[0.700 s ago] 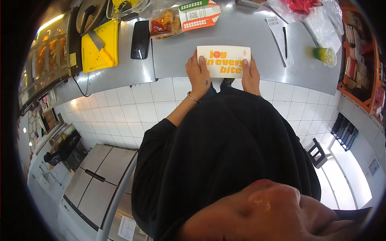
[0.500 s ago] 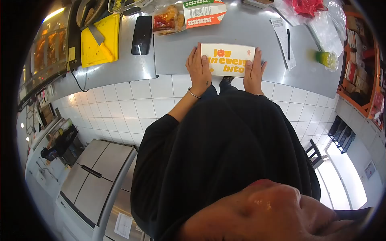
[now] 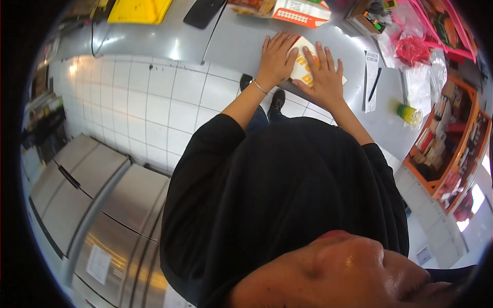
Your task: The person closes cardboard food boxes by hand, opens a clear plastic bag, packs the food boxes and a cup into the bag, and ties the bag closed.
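Box (image 3: 299, 72), white with yellow letters, is between my hands at the near edge of the steel counter (image 3: 241, 38). My left hand (image 3: 276, 61) lies along its left side, fingers stretched out nearly straight, thumb against the box. My right hand (image 3: 324, 77) is laid across the top, fingers spread wide, palm down, not wrapped around anything. Can't tell if the box sits fully on the counter. Carton (image 3: 303, 16) with food beyond it; paper slip (image 3: 370, 77), pen (image 3: 375, 84) and green cup (image 3: 408, 115) off to my right.
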Demonstrator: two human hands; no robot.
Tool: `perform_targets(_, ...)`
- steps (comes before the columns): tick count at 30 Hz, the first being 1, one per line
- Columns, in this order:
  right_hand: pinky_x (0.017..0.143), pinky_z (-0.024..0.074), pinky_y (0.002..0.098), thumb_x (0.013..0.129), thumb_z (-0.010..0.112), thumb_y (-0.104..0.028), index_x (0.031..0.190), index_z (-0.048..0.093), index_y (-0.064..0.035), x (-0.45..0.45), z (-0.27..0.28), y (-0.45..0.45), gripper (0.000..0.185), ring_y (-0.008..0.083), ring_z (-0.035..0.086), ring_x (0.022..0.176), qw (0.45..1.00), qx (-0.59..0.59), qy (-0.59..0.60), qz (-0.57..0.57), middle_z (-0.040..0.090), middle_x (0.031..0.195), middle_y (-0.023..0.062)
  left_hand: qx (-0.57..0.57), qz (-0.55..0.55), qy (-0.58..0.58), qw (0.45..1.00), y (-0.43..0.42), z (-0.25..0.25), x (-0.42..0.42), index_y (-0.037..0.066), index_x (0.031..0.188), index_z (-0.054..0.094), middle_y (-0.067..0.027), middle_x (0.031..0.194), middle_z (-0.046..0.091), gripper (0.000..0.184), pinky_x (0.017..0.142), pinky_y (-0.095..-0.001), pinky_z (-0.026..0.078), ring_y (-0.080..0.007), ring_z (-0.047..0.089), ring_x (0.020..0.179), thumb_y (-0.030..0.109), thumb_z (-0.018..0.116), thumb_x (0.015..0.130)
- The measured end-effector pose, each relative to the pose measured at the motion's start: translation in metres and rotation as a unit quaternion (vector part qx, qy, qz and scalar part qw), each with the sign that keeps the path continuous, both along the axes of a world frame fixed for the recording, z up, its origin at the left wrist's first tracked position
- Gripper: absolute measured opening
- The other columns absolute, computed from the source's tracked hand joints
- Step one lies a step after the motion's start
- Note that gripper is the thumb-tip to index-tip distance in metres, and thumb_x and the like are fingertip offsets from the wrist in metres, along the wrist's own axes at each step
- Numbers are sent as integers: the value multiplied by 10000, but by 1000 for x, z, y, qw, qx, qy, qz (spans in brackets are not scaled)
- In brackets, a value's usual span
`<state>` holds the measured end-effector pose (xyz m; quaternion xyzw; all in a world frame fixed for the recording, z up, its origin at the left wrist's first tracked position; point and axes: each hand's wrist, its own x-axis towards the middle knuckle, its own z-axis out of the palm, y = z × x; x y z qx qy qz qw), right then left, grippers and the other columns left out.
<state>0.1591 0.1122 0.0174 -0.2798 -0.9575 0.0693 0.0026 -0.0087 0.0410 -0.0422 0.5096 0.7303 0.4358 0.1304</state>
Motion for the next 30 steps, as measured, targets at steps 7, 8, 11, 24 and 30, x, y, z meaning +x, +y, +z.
perform_targets(7, 921, 424, 593, 650, 787, -511, 1577, 245, -252, -5, 14, 0, 1105, 425, 471, 1195, 999, -33, -5, 30, 285, 1563, 193, 64, 295, -340, 891, -56, 6, 48, 80, 1176, 647, -133, 1179, 655, 259, 948, -424, 453, -313, 623, 1064, 171, 585, 941)
perform_targets(8, 923, 427, 591, 649, 788, -502, 1577, 243, -250, -6, 15, -1, 1106, 428, 473, 1195, 999, -35, -7, 32, 282, 1563, 200, 17, 267, -380, 885, -68, 5, 60, 84, 1138, 659, -113, 1116, 659, 235, 912, -424, 458, -301, 628, 1003, 163, 596, 926)
perform_targets(11, 928, 437, 588, 651, 784, -457, 1581, 229, -243, -5, 14, -1, 1104, 446, 476, 1200, 998, -43, -6, 46, 267, 1561, 236, -46, 205, -364, 907, -89, 1, 89, 94, 1062, 689, -60, 980, 664, 196, 802, -402, 477, -259, 633, 852, 137, 632, 879)
perform_targets(24, 974, 413, 614, 749, 739, -471, 1589, 176, -182, -7, 13, 0, 1052, 492, 443, 1250, 995, -26, -52, 76, 184, 1579, 283, 17, 79, 287, 954, -110, -37, 78, 292, 1211, 655, 5, 1099, 586, 410, 781, -410, 458, -187, 574, 896, 198, 662, 813)
perform_targets(30, 971, 414, 612, 756, 734, -484, 1591, 170, -180, -7, 15, -1, 1053, 481, 431, 1267, 995, -22, -68, 72, 184, 1579, 284, -8, 24, 316, 949, -106, -31, 70, 320, 1237, 596, -19, 1103, 563, 434, 762, -427, 472, -212, 584, 910, 180, 643, 829)
